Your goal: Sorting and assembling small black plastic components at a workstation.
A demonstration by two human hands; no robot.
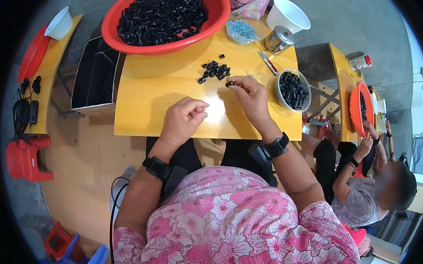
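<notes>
My right hand (pixel 252 99) is raised over the yellow table (pixel 147 90), pinching a small black plastic piece (pixel 229 84) between thumb and fingertips. To its left, my left hand (pixel 184 120) has thumb and forefinger drawn together near the table's front edge; anything between them is too small to make out. A loose pile of similar black pieces (pixel 215 70) lies just beyond both hands. Right of my right hand stands a clear round tub (pixel 308 104) filled with black pieces.
A big red basin (pixel 166 49) of black parts sits at the back. Near the back right are a clear bowl of small shiny parts (pixel 241 31), red-handled scissors (pixel 268 62), a metal mug (pixel 279 40) and a white bucket (pixel 289 15). A co-worker (pixel 362 192) sits at the right.
</notes>
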